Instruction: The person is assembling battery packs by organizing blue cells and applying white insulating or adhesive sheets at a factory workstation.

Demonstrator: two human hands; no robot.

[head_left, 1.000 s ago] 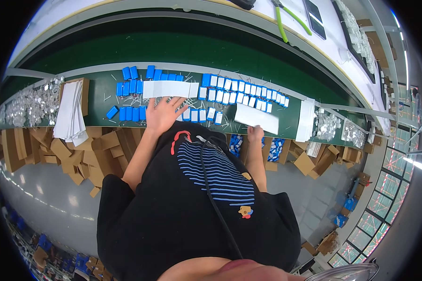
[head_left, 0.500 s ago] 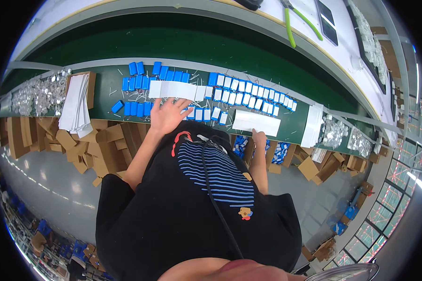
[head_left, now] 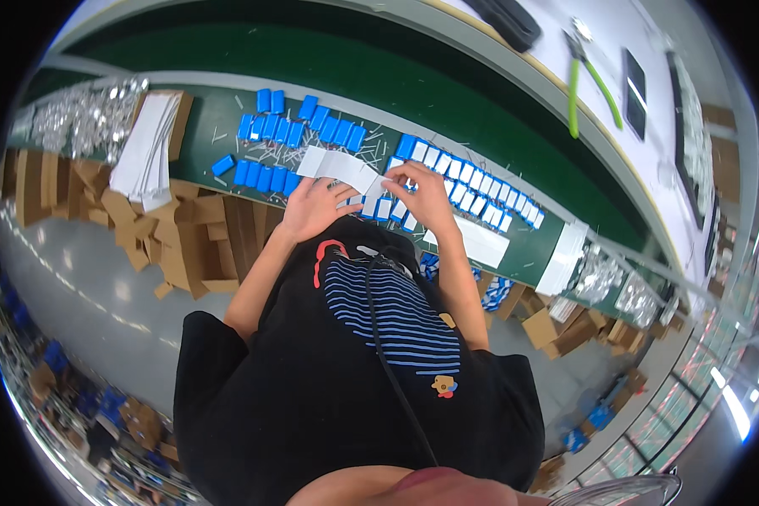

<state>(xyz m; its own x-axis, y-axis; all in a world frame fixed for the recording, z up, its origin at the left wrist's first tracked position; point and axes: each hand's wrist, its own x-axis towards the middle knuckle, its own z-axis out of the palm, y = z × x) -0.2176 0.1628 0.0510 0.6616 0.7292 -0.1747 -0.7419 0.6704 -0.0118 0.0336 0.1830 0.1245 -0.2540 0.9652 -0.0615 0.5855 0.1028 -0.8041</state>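
A creased white paper strip [head_left: 346, 169] lies among blue battery packs on the green bench. My left hand [head_left: 316, 211] rests at its near edge, fingers spread and flat. At the strip's right end, the thumb and fingertips of my right hand [head_left: 422, 196] pinch the paper's edge. Left of the strip are plain blue battery packs [head_left: 266, 178]. To the right, rows of blue packs [head_left: 476, 181] carry white rectangles on top. A second white sheet [head_left: 472, 242] lies beyond my right wrist, partly hidden by my forearm.
White sheets [head_left: 143, 152] lean on a cardboard box at left, beside piled clear-and-silver pieces [head_left: 80, 122]. More sheets [head_left: 562, 257] lie at right. Green-handled pliers [head_left: 575, 93] and a phone [head_left: 635, 93] sit on the raised white shelf. Cardboard boxes [head_left: 190, 244] stand below the bench.
My right hand has left the second white sheet and moved up and left to the creased strip's right end. My left hand stays by the strip. The whole view has tilted.
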